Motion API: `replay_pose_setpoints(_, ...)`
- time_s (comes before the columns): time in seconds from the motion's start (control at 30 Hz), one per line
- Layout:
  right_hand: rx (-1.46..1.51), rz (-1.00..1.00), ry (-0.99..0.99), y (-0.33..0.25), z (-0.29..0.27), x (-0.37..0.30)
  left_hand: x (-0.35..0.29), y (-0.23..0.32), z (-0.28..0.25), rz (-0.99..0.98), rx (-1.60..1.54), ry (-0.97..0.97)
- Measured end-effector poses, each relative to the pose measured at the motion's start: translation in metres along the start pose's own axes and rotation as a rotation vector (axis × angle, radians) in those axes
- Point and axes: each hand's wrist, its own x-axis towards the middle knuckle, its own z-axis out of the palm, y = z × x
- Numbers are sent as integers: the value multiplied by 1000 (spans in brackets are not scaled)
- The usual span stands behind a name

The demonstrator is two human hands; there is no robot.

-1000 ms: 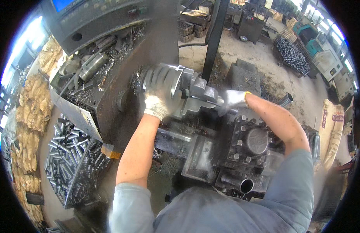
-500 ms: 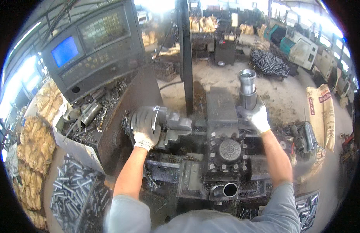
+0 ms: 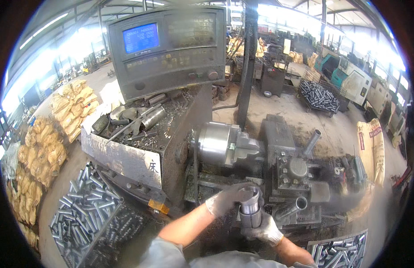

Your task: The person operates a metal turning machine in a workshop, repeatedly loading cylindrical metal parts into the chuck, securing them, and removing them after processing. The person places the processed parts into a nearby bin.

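Machine shop: lathe chuck (image 3: 214,144), control panel (image 3: 171,67), metal tubes (image 3: 84,210), probably more machines (image 3: 355,82) behind

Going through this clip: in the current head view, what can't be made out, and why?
- Left hand fingers, head view: blurred, so their exact contact is unclear.
- Metal cylinder, lower end, head view: hidden by the right hand.
- Control panel button markings, head view: too small.
- Tube pile at lower right, head view: cut off by the bottom edge.
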Motion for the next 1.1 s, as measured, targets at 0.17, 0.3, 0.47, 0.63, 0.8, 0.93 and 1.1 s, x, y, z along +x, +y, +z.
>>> replay_pose_setpoints(0.17,-336,19,107,36,-5,-18,-6,8,-8,-170,739,141)
replay_pose_setpoints(0.3,-377,-73,158,37,-16,-27,-9,4,10,-21,632,286)
replay_pose_setpoints(0.47,-21,-87,97,47,-13,-13,-3,-47,16,-187,204,576)
replay_pose_setpoints(0.63,445,98,-26,88,-26,-1,-6,-129,5,-247,-65,819)
replay_pose_setpoints(0.8,528,87,45,140,-11,19,6,-165,-17,-236,20,831)
replay_pose_setpoints(0.93,274,196,130,163,-15,41,15,-168,-26,-280,102,753)
replay_pose_setpoints(1.1,-225,124,188,176,-93,-75,-8,-164,-49,-137,25,622)
